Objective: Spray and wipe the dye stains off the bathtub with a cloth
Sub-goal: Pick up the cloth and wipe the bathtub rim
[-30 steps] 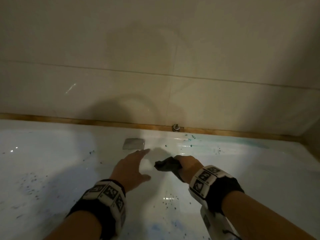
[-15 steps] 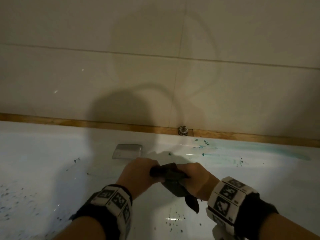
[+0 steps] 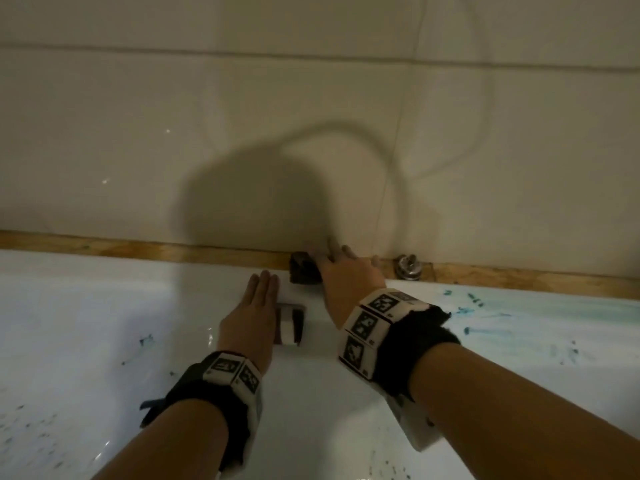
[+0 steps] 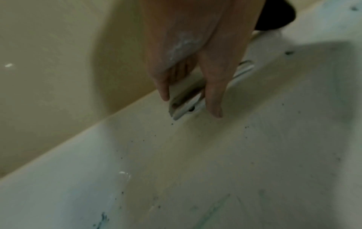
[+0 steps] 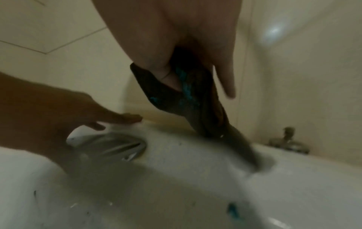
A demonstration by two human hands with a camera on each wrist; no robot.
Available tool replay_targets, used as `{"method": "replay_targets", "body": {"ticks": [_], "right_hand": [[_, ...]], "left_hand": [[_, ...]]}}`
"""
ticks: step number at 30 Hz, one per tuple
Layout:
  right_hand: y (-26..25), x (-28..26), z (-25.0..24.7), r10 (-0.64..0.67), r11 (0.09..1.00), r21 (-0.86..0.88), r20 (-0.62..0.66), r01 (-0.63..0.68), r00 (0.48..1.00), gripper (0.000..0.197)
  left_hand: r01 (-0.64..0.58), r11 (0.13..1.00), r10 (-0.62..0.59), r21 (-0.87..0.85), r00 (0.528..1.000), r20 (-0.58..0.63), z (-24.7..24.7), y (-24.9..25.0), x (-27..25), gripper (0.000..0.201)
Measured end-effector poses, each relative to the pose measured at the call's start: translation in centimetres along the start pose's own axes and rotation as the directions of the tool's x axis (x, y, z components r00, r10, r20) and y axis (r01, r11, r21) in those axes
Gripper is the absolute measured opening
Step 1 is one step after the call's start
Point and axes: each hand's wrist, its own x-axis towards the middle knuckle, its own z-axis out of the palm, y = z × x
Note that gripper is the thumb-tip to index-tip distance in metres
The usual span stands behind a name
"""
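Observation:
A dark cloth (image 3: 303,271), smeared with teal dye (image 5: 185,86), lies bunched on the far rim of the white bathtub (image 3: 104,323), by the wooden strip under the tiled wall. My right hand (image 3: 343,265) holds it there, thumb pinching it against the fingers. My left hand (image 3: 259,292) lies flat with straight fingers on the tub wall, just left of the chrome overflow plate (image 3: 289,323), and holds nothing. Teal dye stains (image 3: 485,306) streak the rim to the right. Dark specks (image 3: 145,341) dot the tub wall on the left.
A small chrome fitting (image 3: 408,266) sits on the rim just right of my right hand. The beige tiled wall (image 3: 311,116) rises straight behind the rim. The overflow plate (image 5: 109,144) lies between the two hands. No spray bottle is in view.
Half a second ago both hands gripped the cloth in front of the tub wall. My left hand has let go and flattened; my right hand has carried the cloth up to the far rim.

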Motion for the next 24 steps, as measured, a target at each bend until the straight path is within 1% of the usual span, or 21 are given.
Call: {"method": "replay_targets", "body": {"ticks": [2, 3, 4, 6, 8, 9, 12, 14, 16, 18, 19, 20, 21, 22, 23, 24], "right_hand": [[-1.1, 1.7, 2.7, -0.047, 0.996, -0.078, 0.087, 0.053, 0.995, 0.082], [-1.4, 2.2, 3.9, -0.06, 0.992, -0.105, 0.103, 0.071, 0.993, 0.083], [-1.4, 2.4, 4.9, -0.071, 0.989, -0.124, 0.097, 0.083, 0.993, 0.084], [-0.9, 2.6, 6.0, -0.109, 0.983, -0.148, 0.037, 0.114, 0.993, 0.08], [0.1, 2.1, 6.5, -0.148, 0.975, -0.171, -0.02, 0.143, 0.989, 0.074], [0.7, 1.8, 6.8, -0.154, 0.972, -0.186, -0.026, 0.146, 0.988, 0.074], [2.5, 0.2, 7.1, -0.108, 0.973, -0.208, -0.016, 0.102, 0.994, 0.072], [4.2, -1.1, 7.1, -0.048, 0.983, -0.176, -0.032, 0.042, 0.998, 0.068], [5.9, -2.6, 7.2, 0.032, 0.989, -0.145, -0.028, -0.036, 0.999, 0.069], [7.5, -3.9, 7.1, 0.104, 0.989, -0.107, -0.001, -0.103, 0.995, 0.068], [8.0, -4.6, 7.0, 0.129, 0.989, -0.073, 0.014, -0.128, 0.992, 0.066], [8.4, -5.0, 6.7, 0.141, 0.99, -0.018, -0.009, -0.141, 0.99, 0.063], [8.8, -5.4, 6.4, 0.153, 0.987, 0.066, -0.089, -0.147, 0.984, 0.059], [9.1, -5.7, 5.8, 0.191, 0.974, 0.163, -0.21, -0.158, 0.959, 0.054], [9.6, -5.8, 5.0, 0.255, 0.949, 0.266, -0.329, -0.17, 0.909, 0.051], [10.6, -5.8, 4.2, 0.326, 0.92, 0.35, -0.427, -0.178, 0.843, 0.05]], "left_hand": [[-0.04, 0.996, 0.041, 0.079, 0.999, -0.012, 0.1, -0.4, 0.4, 0.087], [-0.061, 0.991, 0.062, 0.12, 0.998, -0.006, 0.1, -0.7, 0.7, 0.088], [-0.08, 0.984, 0.079, 0.156, 0.997, 0.01, 0.1, -1.0, 1.0, 0.089], [-0.091, 0.979, 0.088, 0.183, 0.996, 0.025, 0.1, -1.3, 1.1, 0.088], [-0.096, 0.975, 0.094, 0.199, 0.995, 0.021, 0.1, -1.5, 1.0, 0.087], [-0.099, 0.971, 0.097, 0.216, 0.995, 0.017, 0.1, -1.5, 1.0, 0.088], [-0.109, 0.955, 0.099, 0.276, 0.994, 0.052, -0.3, -1.8, 1.2, 0.1], [-0.114, 0.936, 0.084, 0.333, 0.991, 0.104, -0.7, -1.8, 1.2, 0.112], [-0.116, 0.926, 0.06, 0.36, 0.985, 0.163, -1.3, -1.7, 1.2, 0.12], [-0.111, 0.948, 0.051, 0.299, 0.979, 0.199, -2.5, -1.5, 1.4, 0.12], [-0.115, 0.965, 0.069, 0.234, 0.978, 0.196, -3.2, -1.0, 1.6, 0.113], [-0.138, 0.977, 0.111, 0.163, 0.98, 0.164, -3.7, -0.3, 2.1, 0.101], [-0.176, 0.978, 0.163, 0.108, 0.979, 0.119, -4.1, 0.8, 2.6, 0.087], [-0.211, 0.975, 0.204, 0.074, 0.975, 0.085, -4.3, 2.3, 3.0, 0.075], [-0.24, 0.969, 0.236, 0.06, 0.969, 0.072, -4.4, 4.1, 3.5, 0.065], [-0.255, 0.965, 0.25, 0.055, 0.965, 0.073, -4.2, 5.8, 4.0, 0.058]]}}
